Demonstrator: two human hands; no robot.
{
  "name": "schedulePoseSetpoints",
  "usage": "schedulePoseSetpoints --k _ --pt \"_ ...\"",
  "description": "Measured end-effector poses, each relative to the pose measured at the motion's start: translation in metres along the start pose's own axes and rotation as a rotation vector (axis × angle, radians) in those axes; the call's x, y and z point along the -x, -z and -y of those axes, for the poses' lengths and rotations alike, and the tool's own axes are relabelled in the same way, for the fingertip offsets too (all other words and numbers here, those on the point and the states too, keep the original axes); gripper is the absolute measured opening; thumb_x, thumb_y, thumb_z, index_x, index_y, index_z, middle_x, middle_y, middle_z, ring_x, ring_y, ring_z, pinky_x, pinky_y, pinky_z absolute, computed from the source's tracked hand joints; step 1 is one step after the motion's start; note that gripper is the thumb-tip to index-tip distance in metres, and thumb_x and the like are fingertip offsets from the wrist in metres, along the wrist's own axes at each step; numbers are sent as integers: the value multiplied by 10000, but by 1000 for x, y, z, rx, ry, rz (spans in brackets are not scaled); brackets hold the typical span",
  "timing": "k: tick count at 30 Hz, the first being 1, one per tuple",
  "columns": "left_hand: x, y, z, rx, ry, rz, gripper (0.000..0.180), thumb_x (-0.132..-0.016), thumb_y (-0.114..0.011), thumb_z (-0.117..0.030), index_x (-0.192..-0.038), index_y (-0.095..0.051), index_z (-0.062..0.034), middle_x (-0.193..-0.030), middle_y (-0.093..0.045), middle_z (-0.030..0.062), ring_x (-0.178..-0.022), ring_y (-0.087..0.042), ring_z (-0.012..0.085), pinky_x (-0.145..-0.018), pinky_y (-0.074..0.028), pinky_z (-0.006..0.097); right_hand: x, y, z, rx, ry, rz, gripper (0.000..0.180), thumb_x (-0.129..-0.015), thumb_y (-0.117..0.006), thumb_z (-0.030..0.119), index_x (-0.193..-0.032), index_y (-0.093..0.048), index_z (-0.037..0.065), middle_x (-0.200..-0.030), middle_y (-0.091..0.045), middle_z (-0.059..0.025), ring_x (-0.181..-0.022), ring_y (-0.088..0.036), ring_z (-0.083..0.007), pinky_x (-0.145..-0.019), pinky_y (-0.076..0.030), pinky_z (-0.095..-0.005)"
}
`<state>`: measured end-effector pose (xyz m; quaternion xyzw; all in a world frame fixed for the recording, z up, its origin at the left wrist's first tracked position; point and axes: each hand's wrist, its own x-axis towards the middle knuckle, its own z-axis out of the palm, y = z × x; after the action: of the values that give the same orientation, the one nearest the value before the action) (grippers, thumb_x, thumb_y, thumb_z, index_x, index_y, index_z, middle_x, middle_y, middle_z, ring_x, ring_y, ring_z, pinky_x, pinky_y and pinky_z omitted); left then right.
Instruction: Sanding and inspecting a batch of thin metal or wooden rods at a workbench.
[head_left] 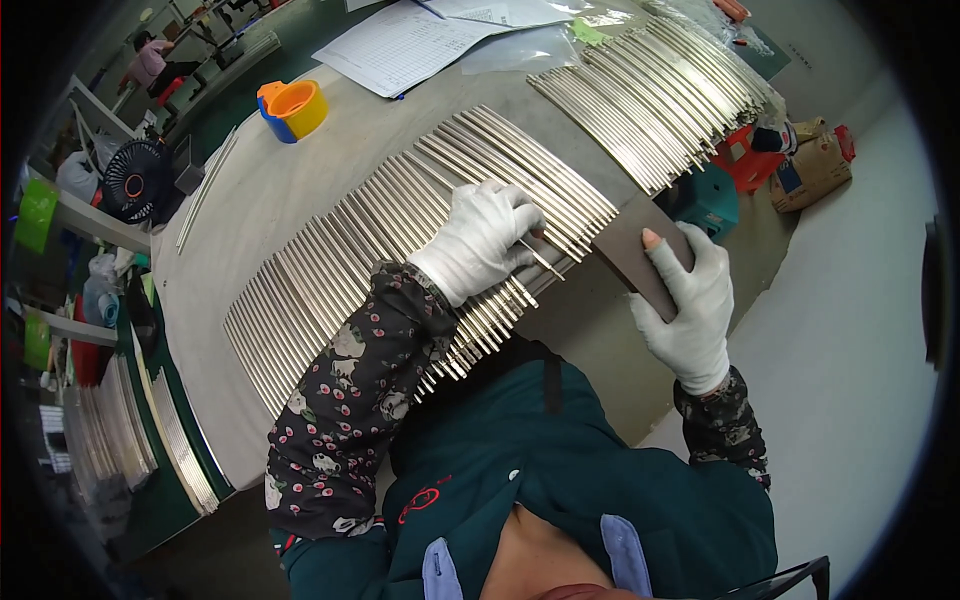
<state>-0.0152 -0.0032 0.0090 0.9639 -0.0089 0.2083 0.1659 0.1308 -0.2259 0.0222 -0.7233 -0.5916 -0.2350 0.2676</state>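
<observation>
In the head view, a long row of thin metal rods (400,240) is seen laid side by side across a pale table (260,190), running from the near left toward the far right. The left hand (485,250), in a white glove, is laid on the rods about midway along the row, its fingers curled and pinched on a single rod (538,258) whose tip is lifted slightly off its neighbours. The right hand (690,300), also gloved (one fingertip bare), is held just right of the row, closed on a flat dark plate (632,252) whose edge is set against the rod ends. The step in hand is judged to be sorting or checking the rods one at a time against the plate; whether the plate touches the ends cannot quite be told at this bend of the lens. The next move would call for a light pinch, so that only one rod is drawn and the row is left undisturbed. A second batch of rods (660,95) lies farther right; an orange tape roll (296,106) and papers (410,42) lie at the far side.
</observation>
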Motion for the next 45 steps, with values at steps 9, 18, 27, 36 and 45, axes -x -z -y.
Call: schedulePoseSetpoints --k 9,18,27,36,45 --pt "7 31 -14 -115 90 435 296 -746 -733 -376 -916 -653 -147 -926 -599 39 -999 -544 260 -863 -404 426 4 1 -1 -6 -8 12 646 -590 -757 195 -1212 -588 146 -1196 -479 -150 -974 -511 -302 -832 -462 -398" --pt "7 13 -5 131 60 318 205 -767 -724 -254 -903 -630 -132 -903 -595 3 -959 -545 206 -892 -317 381 4 9 20 -199 47 62 666 -560 -768 187 -1201 -590 139 -1151 -505 -168 -912 -538 -317 -761 -486 -405" --pt "4 6 -1 250 103 265 176 -744 -732 -185 -841 -627 -82 -814 -628 53 -829 -595 241 -835 -383 374 -7 0 22 -79 79 42 569 -606 -760 223 -1150 -614 149 -1127 -527 -190 -904 -537 -316 -728 -479 -395" --pt "4 7 -3 239 105 259 175 -735 -732 -174 -835 -624 -79 -793 -616 55 -825 -593 251 -827 -384 380 -10 4 31 -240 183 104 588 -587 -763 210 -1153 -612 161 -1111 -523 -177 -868 -544 -310 -733 -486 -390" --pt "5 6 -1 218 103 258 182 -750 -733 -207 -824 -620 -85 -811 -629 44 -837 -595 237 -831 -381 364 -1 2 29 -302 271 227 611 -564 -780 213 -1150 -610 171 -1140 -515 -183 -895 -557 -319 -762 -491 -387"
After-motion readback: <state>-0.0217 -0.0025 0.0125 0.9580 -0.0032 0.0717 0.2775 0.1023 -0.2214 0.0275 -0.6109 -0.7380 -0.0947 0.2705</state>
